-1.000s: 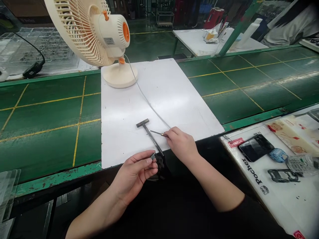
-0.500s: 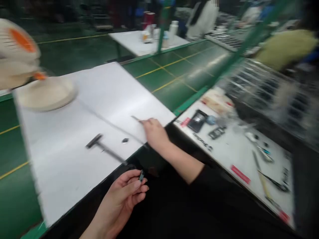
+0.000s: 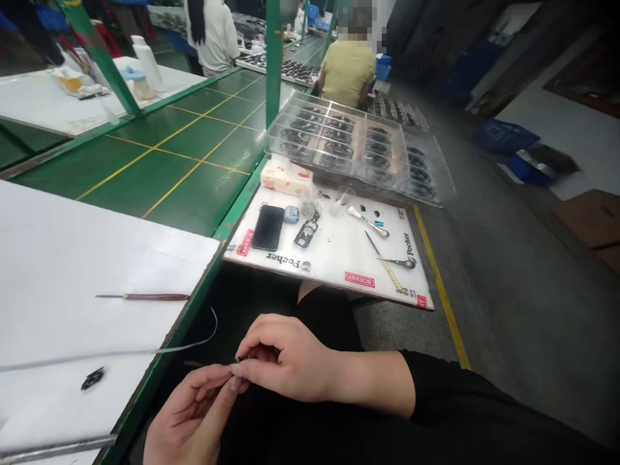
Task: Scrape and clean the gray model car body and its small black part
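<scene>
Right hand (image 3: 290, 358) is curling over, with thumb and fingertips pinching a tiny dark part (image 3: 237, 359). The fingers are hiding most of the part, so its shape cannot be made out. Left hand (image 3: 194, 413) is rising from below, fingers loosely together, its fingertips meeting the right fingertips at that spot; whether it is also gripping the part cannot be told. Both hands are above dark clothing, just past the bench edge.

A screwdriver with a reddish handle (image 3: 143, 297) is lying on the white sheet (image 3: 58, 258), along with a small black piece (image 3: 92, 378) and a pale cable (image 3: 121, 353). Farther off, a black phone (image 3: 268, 227) is lying on a white mat (image 3: 334, 258), and a clear tray (image 3: 358, 145) is holding dark phone frames, its right end blurred. A co-worker (image 3: 347, 71) is sitting with their back turned.
</scene>
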The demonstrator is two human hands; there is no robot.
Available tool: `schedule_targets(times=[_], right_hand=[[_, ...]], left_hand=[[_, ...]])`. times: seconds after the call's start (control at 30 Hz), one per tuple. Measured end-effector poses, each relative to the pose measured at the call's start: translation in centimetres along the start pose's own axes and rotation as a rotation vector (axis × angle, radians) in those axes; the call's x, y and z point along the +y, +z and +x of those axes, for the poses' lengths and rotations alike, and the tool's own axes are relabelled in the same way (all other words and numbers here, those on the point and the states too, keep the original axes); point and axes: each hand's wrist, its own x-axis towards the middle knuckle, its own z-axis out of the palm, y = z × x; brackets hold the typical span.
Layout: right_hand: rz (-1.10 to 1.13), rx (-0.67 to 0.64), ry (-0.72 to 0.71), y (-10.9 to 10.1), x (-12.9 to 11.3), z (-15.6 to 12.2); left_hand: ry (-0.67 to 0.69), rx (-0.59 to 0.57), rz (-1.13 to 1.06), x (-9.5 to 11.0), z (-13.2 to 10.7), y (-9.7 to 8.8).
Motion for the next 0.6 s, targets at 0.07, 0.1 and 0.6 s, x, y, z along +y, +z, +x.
schedule_targets(times=[0.07,0.1,0.6], right_hand=[[-0.052,0.054,-0.032,-1.3,0.2,-0.8],[-0.076,0.075,-0.053,-2.0,0.4,-1.3],[-0.012,0.183,-0.002,-8.2,2.6,-7.4]], left_hand=[[-0.023,-0.053,0.058,0.6,0.4,1.7],[-0.042,-0.094,0.064,0.9,0.5,2.6],[-0.322,-0.545,-0.044,1.2,1.5,9.7]])
